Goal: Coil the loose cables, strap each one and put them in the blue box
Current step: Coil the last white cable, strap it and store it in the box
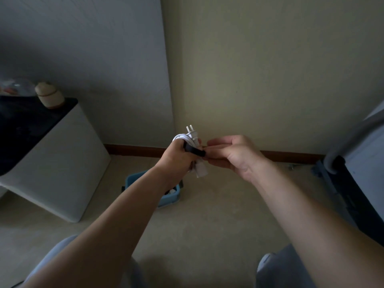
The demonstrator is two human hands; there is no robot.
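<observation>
Left hand (176, 154) grips the coiled white cable (188, 140) at frame centre, plug prongs up, keeping the loops bunched for strapping. Right hand (234, 154) pinches the free end of the black strap (194, 151), pulling it taut across the coil, likely to close it. Blue box (133, 179) sits on the floor just below, half hidden by the left forearm, so the drop looks short. White cabinet (62, 163) at left, dark furniture at right edge, both well apart.

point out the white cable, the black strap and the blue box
white cable (181, 138): head view, coiled loops
black strap (194, 151): head view, middle of the band
blue box (133, 179): head view, left end
</observation>
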